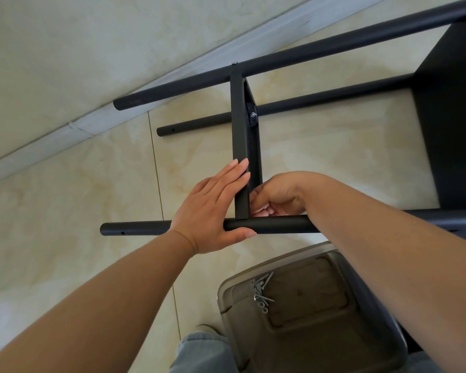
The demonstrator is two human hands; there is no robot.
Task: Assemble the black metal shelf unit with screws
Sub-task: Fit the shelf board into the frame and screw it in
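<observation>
Two hands work the shelf unit (246, 135) lying on the floor: left hand (213, 208) flat, bracing; right hand (273, 197) curled at the joint, contents unseen. Rigid, probably heavy; hold by tubes.

The black metal shelf unit (242, 135) lies on its side on the tiled floor (65, 197), round legs horizontal, panels upright between them; loose screws (261, 290) sit piled in a grey tray (307, 319).
</observation>
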